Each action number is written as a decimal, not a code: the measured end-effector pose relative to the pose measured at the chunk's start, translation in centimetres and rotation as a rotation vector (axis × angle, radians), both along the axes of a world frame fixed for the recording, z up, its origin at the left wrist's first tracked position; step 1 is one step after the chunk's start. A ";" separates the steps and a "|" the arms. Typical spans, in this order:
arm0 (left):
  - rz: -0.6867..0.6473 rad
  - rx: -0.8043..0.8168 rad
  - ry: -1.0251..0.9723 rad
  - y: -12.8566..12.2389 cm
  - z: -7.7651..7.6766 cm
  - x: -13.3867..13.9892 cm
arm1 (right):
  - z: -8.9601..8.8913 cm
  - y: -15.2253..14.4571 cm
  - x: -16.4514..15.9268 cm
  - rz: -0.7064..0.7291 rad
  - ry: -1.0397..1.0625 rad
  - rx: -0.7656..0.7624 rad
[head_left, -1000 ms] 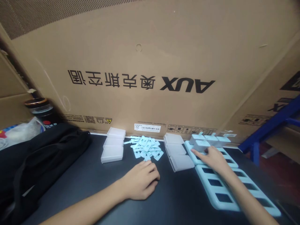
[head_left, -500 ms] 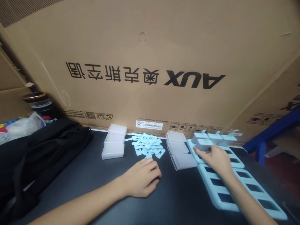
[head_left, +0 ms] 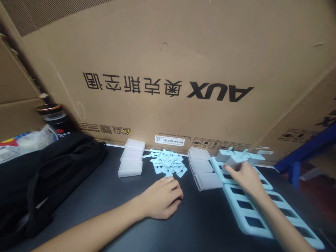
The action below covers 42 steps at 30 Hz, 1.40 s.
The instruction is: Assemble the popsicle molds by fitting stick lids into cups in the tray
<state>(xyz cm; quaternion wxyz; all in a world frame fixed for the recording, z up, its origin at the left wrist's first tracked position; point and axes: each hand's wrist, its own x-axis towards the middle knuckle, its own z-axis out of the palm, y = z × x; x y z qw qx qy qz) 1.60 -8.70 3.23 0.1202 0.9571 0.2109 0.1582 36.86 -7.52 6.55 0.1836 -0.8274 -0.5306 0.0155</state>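
Two light blue slotted trays (head_left: pixel 262 213) lie end to end on the right of the dark table (head_left: pixel 204 224); the near tray's rectangular slots show bare table through them, while small white cases (head_left: pixel 253 157) sit bunched in the slots at the far end of the far tray. The right hand (head_left: pixel 245 176) reaches over the far tray with its fingers closed around one small white case (head_left: pixel 235 160), which is tilted and lifted a little off the tray, sticking out past the fingertips toward the far side, just beside the other cases. Left of the trays, three clear lidded boxes (head_left: pixel 203 171) lie in a row running far to near; whether anything is in them cannot be told. A loose heap of light blue tags (head_left: pixel 168 162) sits at the middle, and a second row of clear boxes (head_left: pixel 131 159) lies further left. The left hand (head_left: pixel 162 197) rests palm down on the table, fingers loosely curled and holding nothing, its fingertips just near of the tag heap.
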 end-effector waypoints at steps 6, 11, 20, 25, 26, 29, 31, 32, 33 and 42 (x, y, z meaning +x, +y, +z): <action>0.000 -0.002 0.003 0.0 -0.1 0.0 | 3.3 -0.5 -3.6 0.157 -0.055 0.105; -0.002 -0.012 0.007 -0.1 0.0 0.0 | 6.1 1.1 -10.7 0.467 -0.241 -0.032; 0.006 0.016 0.038 0.0 0.1 -0.1 | 7.6 4.9 -17.7 0.626 -0.592 -0.188; 0.001 0.011 0.030 0.1 -0.1 -0.1 | 7.2 5.3 -19.0 0.691 -0.572 -0.146; 0.001 0.011 0.028 0.1 -0.1 -0.1 | 7.0 5.3 -19.2 0.701 -0.560 -0.138; -0.002 0.016 0.030 0.1 0.0 -0.2 | 6.9 5.2 -19.4 0.709 -0.526 -0.125; -0.003 0.023 0.033 0.1 0.0 -0.2 | 7.1 5.1 -18.8 0.753 -0.486 -0.129; -0.003 0.025 0.032 0.1 0.0 -0.2 | 7.3 5.0 -18.1 0.796 -0.457 -0.130; -0.004 0.027 0.029 0.1 -0.1 -0.2 | 7.5 4.8 -17.2 0.847 -0.423 -0.127; -0.016 0.003 -0.012 0.1 -0.1 -0.3 | 7.2 2.0 -6.4 0.926 -0.221 -0.032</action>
